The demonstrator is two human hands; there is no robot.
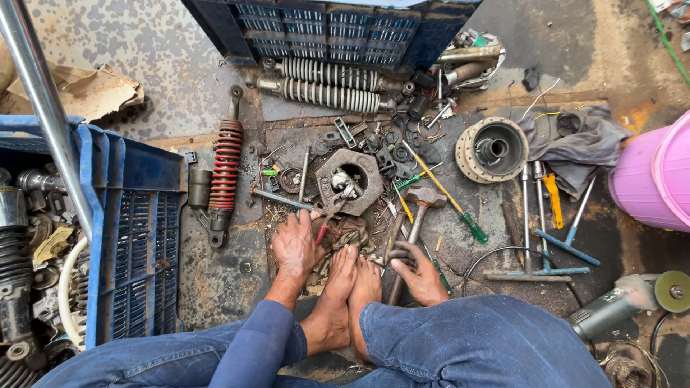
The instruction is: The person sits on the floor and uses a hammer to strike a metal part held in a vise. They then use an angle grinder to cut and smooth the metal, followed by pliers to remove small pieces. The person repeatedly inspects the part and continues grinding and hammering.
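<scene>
Seated person on workshop floor, both hands low among greasy parts, bare feet between them.

Left hand (295,244): grip pressed down, fingers curled on red-handled pliers (327,215) lying just beside a grey hexagonal metal housing (350,181); whether the pliers are fully clasped I cannot tell. Right hand (419,271): grip closed around the wooden handle of a hammer (415,223), its head pointing away from the body, resting on the floor. Just right of the hammer: green-handled screwdriver (453,208). Further out: red coil shock absorber (224,176) to the left, two chrome shock absorbers (327,85) above, wheel hub (493,149) and grey rag (583,144) to the right, T-handle wrenches (540,237), angle grinder (629,300), blue crate (136,237) of parts at far left.
</scene>
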